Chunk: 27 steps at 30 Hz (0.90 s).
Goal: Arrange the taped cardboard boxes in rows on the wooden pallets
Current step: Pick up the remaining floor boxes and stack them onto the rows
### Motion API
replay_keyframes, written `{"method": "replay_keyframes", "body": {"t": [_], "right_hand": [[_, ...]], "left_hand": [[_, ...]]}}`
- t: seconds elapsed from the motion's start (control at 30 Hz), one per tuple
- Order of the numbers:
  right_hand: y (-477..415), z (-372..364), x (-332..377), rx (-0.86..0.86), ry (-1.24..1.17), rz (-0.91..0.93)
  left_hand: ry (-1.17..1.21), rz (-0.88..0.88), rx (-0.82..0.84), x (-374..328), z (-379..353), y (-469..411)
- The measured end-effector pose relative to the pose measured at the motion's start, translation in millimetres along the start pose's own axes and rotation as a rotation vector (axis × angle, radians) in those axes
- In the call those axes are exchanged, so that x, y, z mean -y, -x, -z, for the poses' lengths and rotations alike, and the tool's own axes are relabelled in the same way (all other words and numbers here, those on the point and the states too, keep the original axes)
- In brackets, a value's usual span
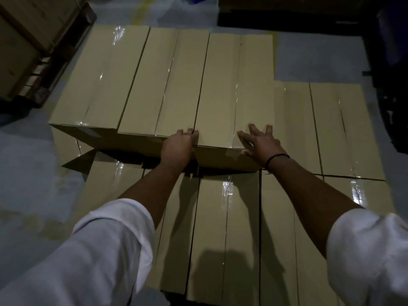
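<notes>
Matt tan cardboard boxes (220, 85) sealed with glossy clear tape (227, 186).

Upper-layer boxes (229, 89): three. Hands (178, 146): two.

A pale grey floor (24, 164) filled the left of the frame, crossed by a faint yellow stripe (143, 7) at the top. Dark, indistinct equipment (390, 62) stood along the right edge.

boxes (223, 89): tan cardboard, clear-taped seams | 3 long ones side by side on top, far | lower layer (223, 228) flat, near and right
</notes>
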State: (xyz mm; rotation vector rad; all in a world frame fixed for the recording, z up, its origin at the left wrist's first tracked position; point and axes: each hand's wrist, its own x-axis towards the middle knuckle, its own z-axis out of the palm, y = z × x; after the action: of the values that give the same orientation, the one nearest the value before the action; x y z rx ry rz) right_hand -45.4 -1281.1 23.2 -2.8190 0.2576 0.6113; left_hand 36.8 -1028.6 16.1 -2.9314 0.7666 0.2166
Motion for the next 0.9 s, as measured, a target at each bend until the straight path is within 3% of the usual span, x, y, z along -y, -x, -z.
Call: {"method": "replay_keyframes", "body": {"t": [0.47, 0.9], "right_hand": [[-12, -2, -14, -0.005, 0.005, 0.028], [-18, -2, -17, -0.009, -0.03, 0.016]], "left_hand": [[-0.13, -0.008, -0.034, 0, 8, -3], [-0.078, -0.037, -0.073, -2, 13, 1]]}}
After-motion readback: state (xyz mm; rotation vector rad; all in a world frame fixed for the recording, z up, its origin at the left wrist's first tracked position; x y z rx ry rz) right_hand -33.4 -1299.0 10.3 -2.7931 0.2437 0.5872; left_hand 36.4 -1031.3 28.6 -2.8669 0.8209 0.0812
